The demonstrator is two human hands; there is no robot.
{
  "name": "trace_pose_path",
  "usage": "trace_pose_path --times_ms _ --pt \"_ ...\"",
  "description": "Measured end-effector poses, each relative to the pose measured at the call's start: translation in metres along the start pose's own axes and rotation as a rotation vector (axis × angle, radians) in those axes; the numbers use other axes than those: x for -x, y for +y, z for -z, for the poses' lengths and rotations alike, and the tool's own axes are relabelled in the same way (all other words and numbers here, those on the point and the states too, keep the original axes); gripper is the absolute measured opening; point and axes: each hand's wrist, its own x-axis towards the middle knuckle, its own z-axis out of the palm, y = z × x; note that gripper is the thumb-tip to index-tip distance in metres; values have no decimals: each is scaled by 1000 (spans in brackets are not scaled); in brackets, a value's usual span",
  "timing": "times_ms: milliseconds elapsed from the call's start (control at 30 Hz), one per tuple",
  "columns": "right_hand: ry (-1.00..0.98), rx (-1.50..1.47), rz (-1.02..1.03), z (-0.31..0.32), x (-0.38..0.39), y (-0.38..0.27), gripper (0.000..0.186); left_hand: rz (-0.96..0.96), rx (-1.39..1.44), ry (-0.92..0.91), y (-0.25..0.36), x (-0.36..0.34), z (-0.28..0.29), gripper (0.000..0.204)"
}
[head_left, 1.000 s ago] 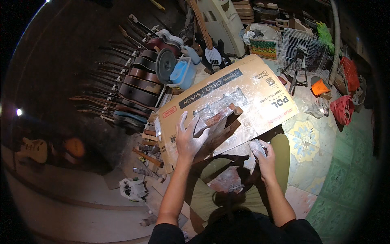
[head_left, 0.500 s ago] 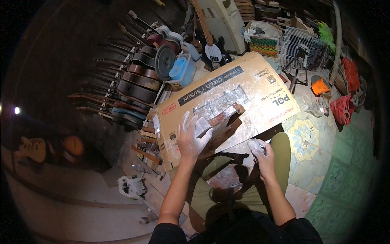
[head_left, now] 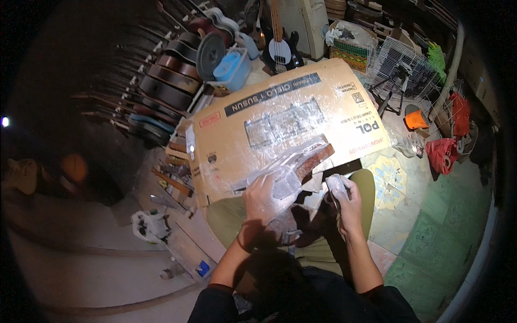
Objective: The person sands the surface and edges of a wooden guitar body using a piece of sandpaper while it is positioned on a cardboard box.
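Note:
My left hand (head_left: 261, 202) is closed on the near end of an elongated wooden piece (head_left: 315, 160), brown in parts and coated with pale dust, which angles up to the right over a large cardboard sheet (head_left: 280, 91). Right of it, my right hand (head_left: 348, 210) grips a small grey, dusty block (head_left: 336, 184) between thumb and fingers, near the sheet's front edge. White powder is smeared across the cardboard and my fingers. My legs (head_left: 363, 194) in olive trousers show beneath both hands.
A row of guitars (head_left: 167, 81) stands at back left, beside a blue plastic tub (head_left: 230, 70) and a black bass (head_left: 279, 51). A wire cage (head_left: 393, 59), an orange container (head_left: 414, 119) and a red bag (head_left: 439, 156) sit at right. Loose wood pieces (head_left: 172, 183) lie at left.
My left hand has closed further round the wooden piece and turned it, so a pale face shows on top. The view has shifted, and the cardboard sits higher and further left in it.

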Motion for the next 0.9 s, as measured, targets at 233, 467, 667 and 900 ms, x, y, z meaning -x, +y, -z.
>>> trace_pose_path --times_ms 233,467,667,900 --pt "-14 48 24 2 5 -17 47 -36 -96 -95 1 69 -28 41" --pt "7 22 -25 -7 9 -24 45 87 212 -52 -1 90 -44 38" --pt "-16 119 16 -13 14 -19 44 178 259 -55 1 78 -38 30" --pt "3 99 22 -13 22 -20 44 57 129 -27 -3 69 -35 29"
